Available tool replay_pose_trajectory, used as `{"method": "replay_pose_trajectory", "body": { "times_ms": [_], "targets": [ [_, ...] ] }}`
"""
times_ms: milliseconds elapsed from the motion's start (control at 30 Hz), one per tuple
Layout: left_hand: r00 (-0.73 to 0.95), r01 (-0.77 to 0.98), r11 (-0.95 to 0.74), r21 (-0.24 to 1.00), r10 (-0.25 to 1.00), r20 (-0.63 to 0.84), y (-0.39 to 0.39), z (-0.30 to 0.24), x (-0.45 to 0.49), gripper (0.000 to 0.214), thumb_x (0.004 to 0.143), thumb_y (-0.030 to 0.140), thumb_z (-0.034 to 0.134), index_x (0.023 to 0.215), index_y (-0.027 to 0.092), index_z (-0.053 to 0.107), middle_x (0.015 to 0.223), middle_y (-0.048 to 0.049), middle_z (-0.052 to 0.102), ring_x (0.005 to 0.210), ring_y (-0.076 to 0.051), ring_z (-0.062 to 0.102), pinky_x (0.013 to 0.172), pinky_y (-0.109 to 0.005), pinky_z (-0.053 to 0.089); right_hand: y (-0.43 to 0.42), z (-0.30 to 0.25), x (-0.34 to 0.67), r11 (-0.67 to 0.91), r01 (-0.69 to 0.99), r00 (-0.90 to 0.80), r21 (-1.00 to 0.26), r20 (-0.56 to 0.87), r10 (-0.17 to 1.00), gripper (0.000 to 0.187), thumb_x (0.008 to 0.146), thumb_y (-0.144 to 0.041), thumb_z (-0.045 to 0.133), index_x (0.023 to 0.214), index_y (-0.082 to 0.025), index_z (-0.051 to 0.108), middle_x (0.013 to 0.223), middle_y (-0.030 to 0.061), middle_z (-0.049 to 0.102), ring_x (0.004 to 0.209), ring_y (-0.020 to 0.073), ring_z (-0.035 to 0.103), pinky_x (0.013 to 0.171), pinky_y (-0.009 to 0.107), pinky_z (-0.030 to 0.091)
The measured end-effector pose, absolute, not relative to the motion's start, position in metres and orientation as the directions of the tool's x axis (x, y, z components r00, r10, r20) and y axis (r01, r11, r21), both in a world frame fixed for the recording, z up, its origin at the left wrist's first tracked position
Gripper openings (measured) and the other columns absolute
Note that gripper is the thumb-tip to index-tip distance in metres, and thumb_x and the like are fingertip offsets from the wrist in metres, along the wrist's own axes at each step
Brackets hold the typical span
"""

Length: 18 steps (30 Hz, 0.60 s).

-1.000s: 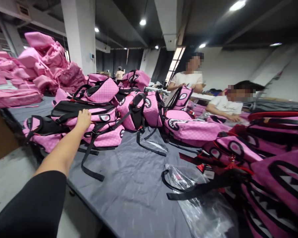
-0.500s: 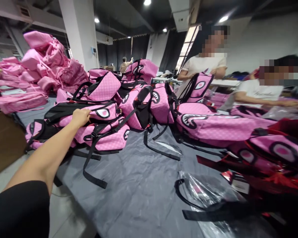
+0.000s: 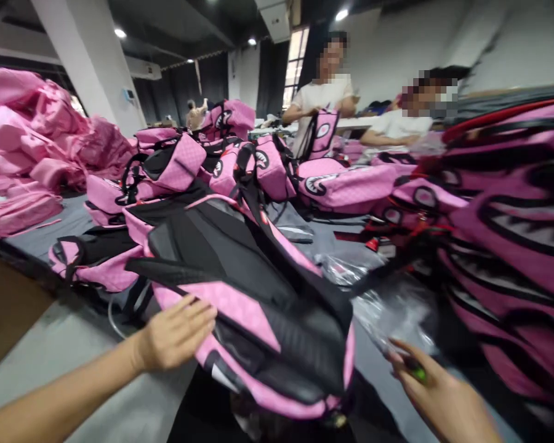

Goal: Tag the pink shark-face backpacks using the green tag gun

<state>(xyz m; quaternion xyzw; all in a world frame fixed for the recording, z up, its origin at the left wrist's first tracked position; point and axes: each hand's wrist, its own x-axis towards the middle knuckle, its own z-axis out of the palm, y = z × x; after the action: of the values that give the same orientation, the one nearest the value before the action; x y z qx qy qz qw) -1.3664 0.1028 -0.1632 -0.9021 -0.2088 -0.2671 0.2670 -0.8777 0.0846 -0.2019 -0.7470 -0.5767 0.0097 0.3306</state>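
A pink-and-black backpack (image 3: 253,271) lies in front of me with its black padded back and straps facing up. My left hand (image 3: 180,332) rests flat against its pink side, fingers stretched out and close together. At the lower right, apart from the backpack, my right hand (image 3: 436,384) is closed around a small green-and-black tool (image 3: 415,371); motion blur and the fingers hide its kind. A clear plastic bag (image 3: 392,307) lies on the grey table cover just beyond my right hand.
Pink shark-face backpacks (image 3: 351,184) line the far side of the table. More are stacked high at the right (image 3: 526,246). A heap of pink bags (image 3: 50,135) rises at the left. Two co-workers in white shirts, one nearer the middle (image 3: 321,92), work across the table.
The backpack has come from the left pile toward me, and my left hand has shifted from gripping there to lying on its side. My right hand has entered view. The camera has turned right.
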Motion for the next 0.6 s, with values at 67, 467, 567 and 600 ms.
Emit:
{"method": "replay_pose_trajectory", "body": {
  "times_ms": [67,467,567,600],
  "targets": [
    [0.806,0.473,-0.813,-0.339,0.244,0.539,0.084,-0.217,-1.358,0.033,0.092,0.011,0.047,0.117,0.021,0.066,0.129,-0.0041,0.068,0.126,-0.020,0.060,0.113,-0.043,0.047,0.067,-0.188,-0.883,-0.157,0.815,0.378,-0.558,0.307,0.873,0.032,0.070,-0.056,0.057,0.087,-0.032,0.069,0.062,0.0080,0.071,0.062,0.0356,0.071,0.052,0.040,0.051],
    [0.687,0.646,-0.753,0.125,0.645,0.335,0.054,-0.233,-1.269,0.052,0.096,0.044,0.049,0.142,0.019,0.052,0.150,-0.0129,0.049,0.142,-0.031,0.042,0.115,-0.049,0.041,0.076,-0.184,-1.067,0.280,0.499,-0.050,-0.820,0.295,0.954,0.042,0.095,-0.045,0.053,0.126,-0.018,0.063,0.093,0.0066,0.075,0.080,0.0195,0.072,0.073,0.030,0.059],
    [0.721,0.645,-0.763,0.043,0.626,0.296,0.056,-0.277,-1.248,0.074,0.089,0.059,0.054,0.150,0.018,0.042,0.155,-0.0176,0.040,0.144,-0.039,0.035,0.114,-0.064,0.034,0.096,-0.225,-1.078,0.410,0.775,-0.228,-0.480,0.392,0.891,0.045,0.088,-0.015,0.060,0.133,-0.023,0.060,0.123,0.0089,0.068,0.103,0.0189,0.067,0.091,0.031,0.056],
    [0.735,0.640,-0.768,0.019,0.620,0.275,0.056,-0.290,-1.248,0.074,0.089,0.059,0.055,0.150,0.020,0.041,0.155,-0.0170,0.039,0.143,-0.040,0.036,0.113,-0.065,0.034,0.099,-0.233,-1.073,0.407,0.815,-0.252,-0.412,0.380,0.890,0.050,0.083,-0.007,0.061,0.131,-0.023,0.061,0.128,0.0101,0.066,0.108,0.0200,0.065,0.094,0.032,0.054]
  ]
}}
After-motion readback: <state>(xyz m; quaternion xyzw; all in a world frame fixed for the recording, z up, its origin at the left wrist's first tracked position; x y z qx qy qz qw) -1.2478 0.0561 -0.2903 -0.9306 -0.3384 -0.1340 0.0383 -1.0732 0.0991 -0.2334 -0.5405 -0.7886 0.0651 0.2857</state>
